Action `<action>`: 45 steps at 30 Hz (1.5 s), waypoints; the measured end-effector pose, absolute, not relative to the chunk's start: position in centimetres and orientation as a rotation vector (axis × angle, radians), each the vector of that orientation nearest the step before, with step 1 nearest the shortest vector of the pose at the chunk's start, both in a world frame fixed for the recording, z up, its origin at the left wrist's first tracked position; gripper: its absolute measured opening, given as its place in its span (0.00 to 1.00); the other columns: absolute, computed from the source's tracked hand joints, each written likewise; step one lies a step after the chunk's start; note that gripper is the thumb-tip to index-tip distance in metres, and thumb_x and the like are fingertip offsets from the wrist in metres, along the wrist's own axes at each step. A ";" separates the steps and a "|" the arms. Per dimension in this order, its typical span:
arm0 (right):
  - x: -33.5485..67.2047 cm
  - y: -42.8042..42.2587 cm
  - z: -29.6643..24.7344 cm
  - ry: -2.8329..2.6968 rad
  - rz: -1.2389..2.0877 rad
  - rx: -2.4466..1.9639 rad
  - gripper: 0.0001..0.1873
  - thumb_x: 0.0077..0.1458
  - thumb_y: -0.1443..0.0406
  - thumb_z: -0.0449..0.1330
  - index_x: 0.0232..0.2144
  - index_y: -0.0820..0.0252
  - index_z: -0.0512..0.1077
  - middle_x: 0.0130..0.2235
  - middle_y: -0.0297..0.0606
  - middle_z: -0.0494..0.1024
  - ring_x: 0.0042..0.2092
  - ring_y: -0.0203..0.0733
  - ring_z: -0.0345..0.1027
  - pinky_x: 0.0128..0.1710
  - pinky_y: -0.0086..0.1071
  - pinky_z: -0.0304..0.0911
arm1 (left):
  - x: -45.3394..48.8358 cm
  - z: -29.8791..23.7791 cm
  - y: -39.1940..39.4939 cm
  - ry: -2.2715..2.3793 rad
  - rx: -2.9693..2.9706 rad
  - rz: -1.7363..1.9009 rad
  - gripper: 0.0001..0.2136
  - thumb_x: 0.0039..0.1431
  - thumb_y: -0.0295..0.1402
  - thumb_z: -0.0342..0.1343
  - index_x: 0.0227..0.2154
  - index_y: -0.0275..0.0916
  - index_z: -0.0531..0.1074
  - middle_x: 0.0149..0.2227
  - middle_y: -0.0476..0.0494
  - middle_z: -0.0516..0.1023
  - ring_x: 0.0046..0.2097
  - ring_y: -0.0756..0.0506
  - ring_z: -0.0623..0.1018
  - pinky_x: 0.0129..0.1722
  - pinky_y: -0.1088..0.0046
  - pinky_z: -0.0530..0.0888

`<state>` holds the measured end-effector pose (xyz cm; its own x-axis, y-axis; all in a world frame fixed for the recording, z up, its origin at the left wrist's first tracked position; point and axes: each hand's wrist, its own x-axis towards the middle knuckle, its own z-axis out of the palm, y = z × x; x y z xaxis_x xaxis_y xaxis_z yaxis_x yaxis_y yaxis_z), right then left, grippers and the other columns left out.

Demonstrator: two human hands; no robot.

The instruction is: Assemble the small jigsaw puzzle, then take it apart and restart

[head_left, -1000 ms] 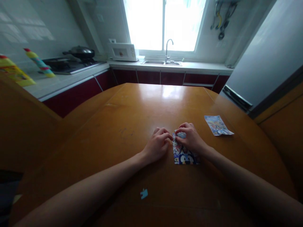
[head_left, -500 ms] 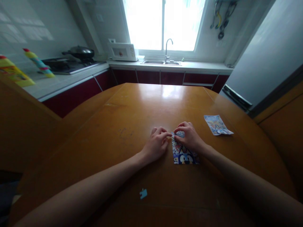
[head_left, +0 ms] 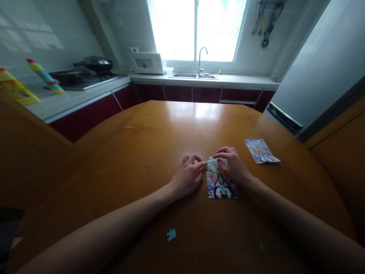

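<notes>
A small colourful jigsaw puzzle (head_left: 219, 183) with a blue cartoon figure lies flat on the wooden table (head_left: 159, 137). My left hand (head_left: 188, 176) rests at its left edge with fingers curled and fingertips pressing the upper left corner. On the puzzle's upper right part lies my right hand (head_left: 233, 165), its curled fingers pressing down on the pieces. A single loose light-blue puzzle piece (head_left: 171, 234) sits on the table close to me, apart from both hands.
A printed picture card (head_left: 260, 150) lies on the table to the right of the puzzle. Beyond the table are a counter with a sink (head_left: 194, 75), a microwave (head_left: 146, 62), a stove with a pan (head_left: 94, 63), bottles (head_left: 45, 76) at left, and a grey fridge (head_left: 319, 72) at right.
My right hand has slid slightly right, uncovering more of the puzzle's top edge. My left fingertips stay at the upper left corner. The view has shifted a little.
</notes>
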<state>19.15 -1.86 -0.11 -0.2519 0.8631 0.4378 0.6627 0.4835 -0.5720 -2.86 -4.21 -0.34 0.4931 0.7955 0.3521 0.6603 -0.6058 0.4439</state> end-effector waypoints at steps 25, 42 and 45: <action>18.6 -2.9 -0.7 -2.137 0.356 -1.177 0.18 0.55 0.78 0.56 0.33 0.53 0.81 0.42 0.41 0.74 0.49 0.47 0.61 0.51 0.43 0.61 | -2.9 0.2 -4.7 1.178 2.655 0.704 0.15 0.63 0.27 0.53 0.50 0.46 0.75 0.51 0.41 0.70 0.53 0.38 0.65 0.55 0.53 0.68; 19.6 -1.7 -0.8 -2.114 0.311 -1.373 0.15 0.59 0.74 0.53 0.39 0.58 0.78 0.42 0.42 0.76 0.47 0.47 0.63 0.49 0.40 0.59 | -2.9 0.4 -4.5 1.012 2.652 0.689 0.18 0.61 0.21 0.51 0.52 0.44 0.72 0.53 0.47 0.76 0.50 0.41 0.68 0.54 0.59 0.67; 19.6 -1.8 -0.4 -2.136 0.312 -1.391 0.15 0.58 0.75 0.53 0.37 0.59 0.78 0.40 0.42 0.75 0.45 0.46 0.64 0.48 0.38 0.59 | -3.0 0.4 -4.4 0.996 2.651 0.689 0.19 0.61 0.20 0.50 0.52 0.44 0.72 0.53 0.47 0.76 0.50 0.41 0.68 0.55 0.59 0.67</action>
<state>19.59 -1.80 -0.43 -0.3005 0.8947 0.3305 0.7630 0.4334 -0.4795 -3.01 -4.44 0.43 0.6590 0.6671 0.3474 0.5606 -0.7436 0.3645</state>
